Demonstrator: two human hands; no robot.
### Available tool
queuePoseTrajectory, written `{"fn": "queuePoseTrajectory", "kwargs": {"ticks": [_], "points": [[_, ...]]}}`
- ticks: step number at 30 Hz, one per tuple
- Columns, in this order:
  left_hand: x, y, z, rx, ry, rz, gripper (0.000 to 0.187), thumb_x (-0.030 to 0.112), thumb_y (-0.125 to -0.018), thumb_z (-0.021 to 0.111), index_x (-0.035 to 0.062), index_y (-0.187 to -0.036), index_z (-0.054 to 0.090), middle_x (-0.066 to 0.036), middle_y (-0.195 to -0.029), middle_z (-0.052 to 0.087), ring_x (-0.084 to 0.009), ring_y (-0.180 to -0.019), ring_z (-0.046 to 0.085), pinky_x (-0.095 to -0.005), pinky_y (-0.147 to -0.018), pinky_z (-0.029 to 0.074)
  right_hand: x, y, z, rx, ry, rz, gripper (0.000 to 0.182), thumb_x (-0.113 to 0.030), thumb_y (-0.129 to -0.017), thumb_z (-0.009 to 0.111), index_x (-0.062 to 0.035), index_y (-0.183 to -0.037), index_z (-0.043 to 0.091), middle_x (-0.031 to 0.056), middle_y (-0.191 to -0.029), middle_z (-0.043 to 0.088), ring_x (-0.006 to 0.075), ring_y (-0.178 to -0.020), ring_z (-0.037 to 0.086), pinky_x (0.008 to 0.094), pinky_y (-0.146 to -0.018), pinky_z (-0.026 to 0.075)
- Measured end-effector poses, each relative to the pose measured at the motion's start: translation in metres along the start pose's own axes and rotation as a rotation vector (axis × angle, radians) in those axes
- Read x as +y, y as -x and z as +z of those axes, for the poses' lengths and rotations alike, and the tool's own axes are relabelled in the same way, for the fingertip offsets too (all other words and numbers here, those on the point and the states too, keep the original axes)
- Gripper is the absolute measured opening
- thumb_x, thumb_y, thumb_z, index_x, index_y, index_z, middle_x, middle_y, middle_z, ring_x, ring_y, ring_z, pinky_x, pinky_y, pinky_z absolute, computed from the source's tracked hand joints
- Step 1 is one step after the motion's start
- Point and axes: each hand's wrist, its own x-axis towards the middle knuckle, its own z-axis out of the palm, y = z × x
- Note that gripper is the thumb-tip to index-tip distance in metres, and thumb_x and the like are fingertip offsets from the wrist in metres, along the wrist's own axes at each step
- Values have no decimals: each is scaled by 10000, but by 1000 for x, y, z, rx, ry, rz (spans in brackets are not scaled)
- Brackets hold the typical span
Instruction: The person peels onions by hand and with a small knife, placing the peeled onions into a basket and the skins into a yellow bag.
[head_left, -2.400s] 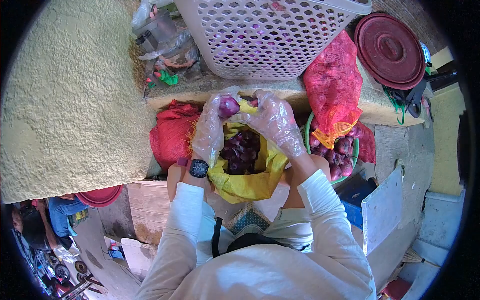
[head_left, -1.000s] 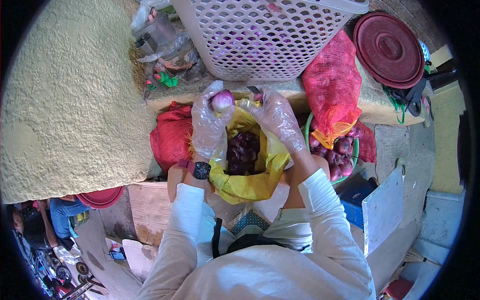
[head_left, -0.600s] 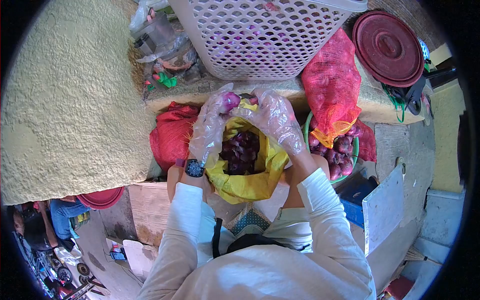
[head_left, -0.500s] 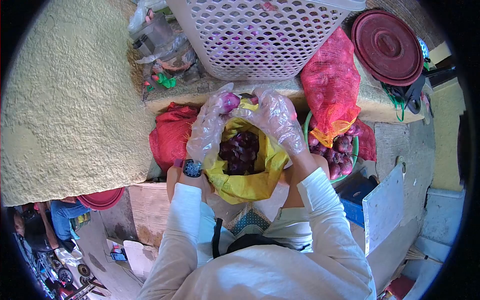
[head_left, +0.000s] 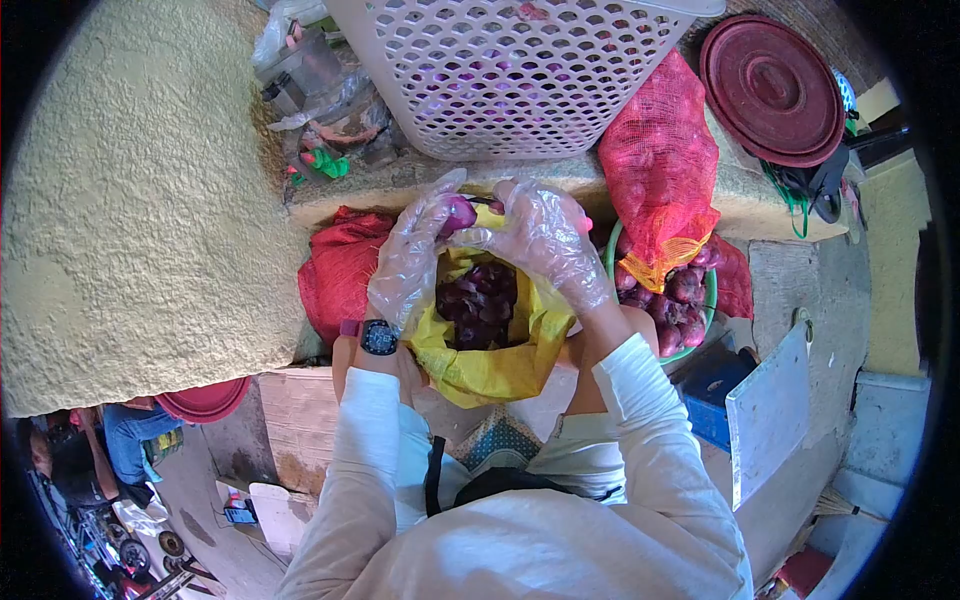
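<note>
Rough plastered wall (head_left: 150,210) fills the left of our view, with a person in jeans (head_left: 128,440) partly visible below it. Moving right, we come to a red mesh sack (head_left: 342,268) lying beside our left wrist, which wears a black-faced watch (head_left: 379,338).

Our left hand (head_left: 408,255), in a clear plastic glove, has its fingers wrapped round a red onion (head_left: 460,214). That onion sits at the far side of the yellow bag (head_left: 485,376), whose open mouth between our knees shows dark purple onion skins (head_left: 478,305). Its long axis we cannot tell, since the fingers cover much of it.

Just right of the onion, between the two hands, we see a small dark blade (head_left: 484,200), apparently pinched by our gloved right hand (head_left: 548,235). So the onion lies left of the blade; whether they touch is too small to tell.

Beyond stands a white perforated basket (head_left: 440,130); farther right come a mesh sack of onions (head_left: 660,150), a green-rimmed basin (head_left: 712,300) with more, and a maroon lid (head_left: 770,90). We can read no brand, label or writing anywhere.
</note>
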Motion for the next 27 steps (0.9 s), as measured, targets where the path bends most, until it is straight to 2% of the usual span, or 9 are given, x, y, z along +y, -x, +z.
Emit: {"fn": "queuePoseTrajectory", "kwargs": {"ticks": [3, 14, 17, 22, 24, 27], "points": [[-2, -2, -3, -17, -21, -6, 396, 212, -1097, 543, 71, -1467, 571, -55, -1451, 597, -144, -1257, 586, -315, -1086, 485, 0, -1, 5, 58, -3, -24, 675, -692, -736, 796, -43, -901, 710, 168, -836, 712, 361, -834, 719, 476, -770, 562], [3, 0, -3, -24, -54, -47, 390, 200, -1105, 507, 53, -1458, 582, -66, -1420, 611, -149, -1245, 592, -302, -1085, 476, -2, -2, 1, -1, 63, -13, 624, -658, -748, 792, -61, -919, 728, 168, -897, 724, 353, -872, 727, 478, -786, 567], [2, -1, -9, -54, -183, -2, 392, 200, -1098, 528, 45, -1454, 583, -70, -1404, 617, -150, -1244, 592, -306, -1082, 481, -1, -3, 2, -29, 65, 2, 607, -646, -758, 787, -63, -917, 729, 171, -886, 726, 357, -867, 727, 484, -783, 567], [12, 1, 0, -22, 5, -74, 419, 203, -1081, 574, 32, -1463, 563, -110, -1369, 631, -174, -1232, 611, -327, -1063, 504, 2, -2, 7, -5, 23, -10, 602, -642, -777, 771, -57, -915, 727, 178, -870, 725, 367, -858, 726, 491, -781, 567], [18, 4, 5, -14, 11, -87, 428, 212, -1081, 576, 30, -1468, 557, -114, -1370, 630, -180, -1228, 617, -327, -1058, 507, 1, -2, 7, -19, -17, 3, 643, -652, -782, 771, -27, -908, 687, 203, -878, 695, 400, -868, 704, 494, -775, 545], [22, 8, 8, -8, 20, -87, 452, 232, -1078, 584, 29, -1480, 542, -117, -1378, 626, -187, -1225, 625, -324, -1048, 512, 2, -3, 5, -51, -8, 36, 635, -646, -787, 772, -28, -916, 700, 205, -896, 702, 401, -875, 708, 497, -788, 546]]}}
